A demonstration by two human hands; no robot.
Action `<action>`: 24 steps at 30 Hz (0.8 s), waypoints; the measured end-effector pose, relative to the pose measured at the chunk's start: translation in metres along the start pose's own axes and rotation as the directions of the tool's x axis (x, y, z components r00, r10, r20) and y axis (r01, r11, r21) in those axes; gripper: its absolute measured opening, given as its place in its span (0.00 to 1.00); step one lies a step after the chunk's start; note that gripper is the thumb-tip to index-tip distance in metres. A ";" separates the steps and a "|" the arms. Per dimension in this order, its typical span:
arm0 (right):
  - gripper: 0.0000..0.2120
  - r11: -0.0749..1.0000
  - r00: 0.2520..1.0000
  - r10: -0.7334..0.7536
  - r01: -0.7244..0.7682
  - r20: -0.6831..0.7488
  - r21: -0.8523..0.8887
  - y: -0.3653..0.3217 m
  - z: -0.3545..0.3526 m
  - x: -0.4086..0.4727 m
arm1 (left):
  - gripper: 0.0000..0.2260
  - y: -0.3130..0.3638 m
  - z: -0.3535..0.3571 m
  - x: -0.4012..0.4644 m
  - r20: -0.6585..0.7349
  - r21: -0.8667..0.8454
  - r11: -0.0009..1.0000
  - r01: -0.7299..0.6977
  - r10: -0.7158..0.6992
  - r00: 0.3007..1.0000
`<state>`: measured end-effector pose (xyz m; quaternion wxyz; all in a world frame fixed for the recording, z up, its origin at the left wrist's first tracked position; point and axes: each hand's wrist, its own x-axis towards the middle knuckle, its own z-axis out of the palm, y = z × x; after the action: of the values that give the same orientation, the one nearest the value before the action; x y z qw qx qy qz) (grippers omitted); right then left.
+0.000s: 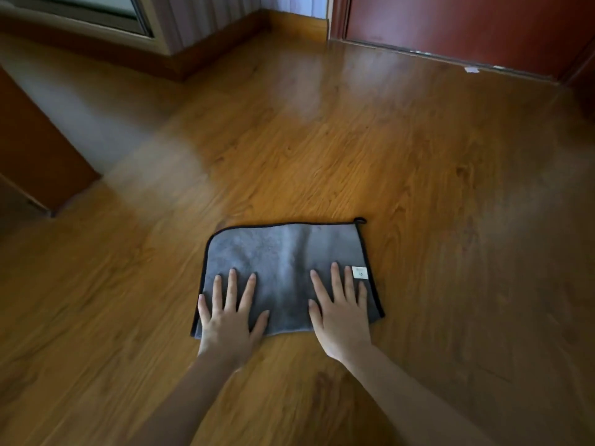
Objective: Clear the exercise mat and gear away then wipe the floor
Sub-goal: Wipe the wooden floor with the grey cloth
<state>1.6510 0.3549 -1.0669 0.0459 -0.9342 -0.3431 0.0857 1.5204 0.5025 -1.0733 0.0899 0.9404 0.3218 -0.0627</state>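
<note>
Both hands (230, 317) (341, 312), fingers (231, 286) released, press grey cloth (283, 259), hiding its near edge.

Cloth (283, 262) lies flat on the floor (418, 188) — both hands on its near edge, left hand (230, 312), right hand (341, 312).

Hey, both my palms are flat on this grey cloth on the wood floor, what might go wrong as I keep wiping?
The left hand and right hand press only the near edge of the grey black-trimmed cloth, so its far half may bunch or fold under. The glossy wooden floor looks slick; the cloth could slide out under your weight.
</note>
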 end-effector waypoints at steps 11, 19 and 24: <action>0.25 0.897 0.897 -0.441 0.438 0.046 0.054 -0.128 0.022 -0.018 | 0.31 -0.103 -0.003 -0.077 0.005 0.025 0.966 0.258 -0.259 0.966; 0.25 0.853 0.852 -0.520 0.516 0.051 0.083 -0.097 0.021 -0.050 | 0.29 -0.063 0.006 -0.098 0.045 0.064 0.971 0.230 -0.233 0.971; 0.26 0.888 0.890 -0.456 0.453 0.021 0.075 -0.063 0.017 -0.057 | 0.29 -0.031 0.012 -0.082 0.002 0.094 0.991 0.100 -0.101 0.995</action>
<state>1.5656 0.3665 -1.0668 0.0901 -0.8240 -0.5499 0.1020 1.4358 0.4753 -1.0741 0.0432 0.9261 0.3651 -0.0853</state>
